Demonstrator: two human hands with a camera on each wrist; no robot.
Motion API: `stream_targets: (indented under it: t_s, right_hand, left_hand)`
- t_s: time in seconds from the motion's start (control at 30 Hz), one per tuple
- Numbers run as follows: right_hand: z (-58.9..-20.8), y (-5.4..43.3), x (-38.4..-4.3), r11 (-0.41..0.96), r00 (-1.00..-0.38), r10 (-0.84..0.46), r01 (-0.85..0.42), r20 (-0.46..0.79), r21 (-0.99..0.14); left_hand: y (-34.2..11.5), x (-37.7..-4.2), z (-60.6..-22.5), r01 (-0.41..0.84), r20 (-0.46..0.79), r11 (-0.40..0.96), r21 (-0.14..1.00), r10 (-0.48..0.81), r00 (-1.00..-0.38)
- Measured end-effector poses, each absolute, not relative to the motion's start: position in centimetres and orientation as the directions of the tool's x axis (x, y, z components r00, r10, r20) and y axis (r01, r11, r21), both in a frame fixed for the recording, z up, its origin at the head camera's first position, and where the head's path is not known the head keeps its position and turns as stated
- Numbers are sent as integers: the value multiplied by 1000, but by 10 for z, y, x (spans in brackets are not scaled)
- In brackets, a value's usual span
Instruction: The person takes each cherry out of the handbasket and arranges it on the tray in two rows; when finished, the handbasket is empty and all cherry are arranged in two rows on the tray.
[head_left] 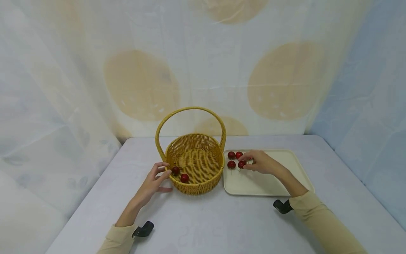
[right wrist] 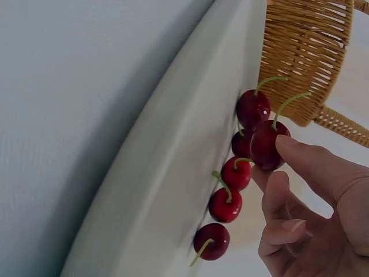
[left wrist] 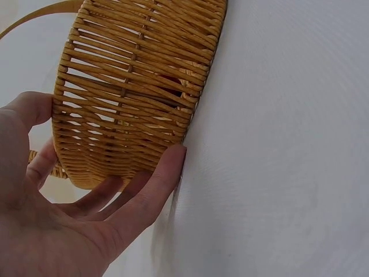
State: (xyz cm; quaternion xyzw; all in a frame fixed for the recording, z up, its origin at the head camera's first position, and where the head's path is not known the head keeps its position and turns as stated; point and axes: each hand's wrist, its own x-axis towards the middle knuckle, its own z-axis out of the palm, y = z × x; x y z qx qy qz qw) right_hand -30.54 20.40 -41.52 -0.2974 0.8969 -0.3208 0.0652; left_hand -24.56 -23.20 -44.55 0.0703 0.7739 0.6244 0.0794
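My left hand [head_left: 153,182] is at the left side of a yellow wicker basket [head_left: 196,189] with a tall hoop handle. Its thumb and fingertips touch the rim and outer wall, curved round them, as the left wrist view shows. Two dark red cherries [head_left: 184,178] lie inside the basket, near its front left. Over a cream tray [head_left: 269,188], my right hand [head_left: 261,163] pinches a cherry [right wrist: 268,148] by its side, its green stem pointing up. Several other stemmed cherries [right wrist: 225,205] sit on the tray beside those fingers; the hand partly covers that area in the head view.
The tray stands just right of the basket, almost touching it. Both are on a table [head_left: 203,225] with a white cover. Patterned curtains [head_left: 209,70] hang behind and at both sides. A black wrist device [head_left: 143,229] sits under each sleeve cuff.
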Motion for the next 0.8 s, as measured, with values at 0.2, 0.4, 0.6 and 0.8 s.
stream_targets:
  t_s: [0.2,0.4,0.6,0.8]
  right_hand:
    - [-420,202,-312,632,-809,-584,-502,64,-591]
    - [-424,201,-318,631,-796,-600,-533,81,-564]
    - [-427,199,-320,628,-792,-603,-546,98,-554]
    - [-428,196,-322,633,-788,-606,-557,103,-538]
  left_hand:
    - [-232,-246,-446,7,-38,205,979,214,-976]
    - [-232,-247,-446,0,-44,212,977,204,-978]
    - [-233,-247,-446,-1,-45,216,976,198,-979]
    - [-233,-247,-447,6,-41,220,975,207,-977]
